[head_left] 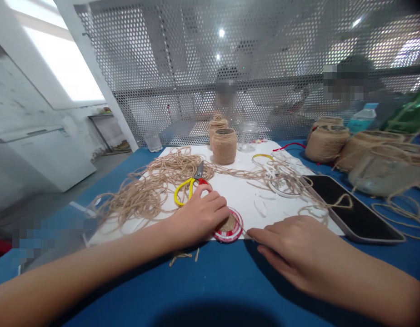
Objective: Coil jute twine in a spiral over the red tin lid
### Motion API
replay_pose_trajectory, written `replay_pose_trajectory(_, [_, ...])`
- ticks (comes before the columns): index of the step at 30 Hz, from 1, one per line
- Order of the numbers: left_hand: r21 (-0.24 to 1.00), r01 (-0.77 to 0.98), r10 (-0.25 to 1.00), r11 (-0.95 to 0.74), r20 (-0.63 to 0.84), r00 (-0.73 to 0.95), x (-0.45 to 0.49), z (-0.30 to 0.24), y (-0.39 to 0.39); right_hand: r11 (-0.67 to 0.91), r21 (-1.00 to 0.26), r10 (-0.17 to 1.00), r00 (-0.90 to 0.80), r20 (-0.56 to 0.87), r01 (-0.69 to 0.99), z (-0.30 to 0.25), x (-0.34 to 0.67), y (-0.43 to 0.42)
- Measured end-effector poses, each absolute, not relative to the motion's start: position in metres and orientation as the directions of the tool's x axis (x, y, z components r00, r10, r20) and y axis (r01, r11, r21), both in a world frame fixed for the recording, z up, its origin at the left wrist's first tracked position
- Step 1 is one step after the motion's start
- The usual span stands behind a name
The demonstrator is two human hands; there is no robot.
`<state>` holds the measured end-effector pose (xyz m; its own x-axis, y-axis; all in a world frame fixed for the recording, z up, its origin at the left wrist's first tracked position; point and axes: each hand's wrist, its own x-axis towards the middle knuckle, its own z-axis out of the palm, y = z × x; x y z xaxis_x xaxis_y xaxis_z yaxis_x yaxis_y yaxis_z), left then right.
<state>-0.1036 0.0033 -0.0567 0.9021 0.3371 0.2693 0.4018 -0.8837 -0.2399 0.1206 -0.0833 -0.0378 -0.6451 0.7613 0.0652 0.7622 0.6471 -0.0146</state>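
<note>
My left hand (pixel 206 210) lies over a round red-and-white jar lid (pixel 230 236), its bent fingers holding the lid at the table's front. A coil of twine (pixel 229 223) covers the middle of the lid. From the lid a short strand of twine (pixel 244 231) runs to my right hand (pixel 295 247), pinched between thumb and forefinger. Just beyond my left hand are scissors (pixel 199 171) with one yellow and one red handle. The left thumb is close to the red handle; whether it touches is unclear. A loose heap of twine (pixel 142 197) spreads to the left.
Twine-wrapped jars (pixel 224 147) stand at the back and right, near a bare glass jar (pixel 383 170). A phone (pixel 349 206) lies on the right. White paper (pixel 244 193) covers part of the blue table (pixel 210 286). Behind rises a perforated metal screen (pixel 182 59), with people beyond.
</note>
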Motion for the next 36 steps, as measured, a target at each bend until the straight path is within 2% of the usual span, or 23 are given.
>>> replay_pose_trajectory(6, [-0.235,0.39,0.345,-0.89,0.21,0.915,-0.1019,-0.0518,0.0018,0.665,-0.049,0.747,-0.665,0.024,0.745,-0.035,0.1189,-0.0842])
replay_pose_trajectory(10, [-0.19,0.372,0.34,-0.908,0.183,0.923,-0.102,-0.0508,0.0037,0.665,-0.022,0.746,-0.665,0.026,0.746,-0.0353,0.1202,-0.0829])
replay_pose_trajectory(26, [-0.149,0.326,0.308,-0.934,0.129,0.943,-0.1013,-0.0459,0.0039,0.676,0.005,0.736,-0.676,0.04,0.737,-0.0413,0.1216,-0.0828])
replay_pose_trajectory(36, [-0.197,0.337,0.322,-0.921,0.101,0.941,-0.1007,-0.0475,0.0029,0.674,-0.004,0.738,-0.673,0.041,0.739,-0.0399,0.1197,-0.0818])
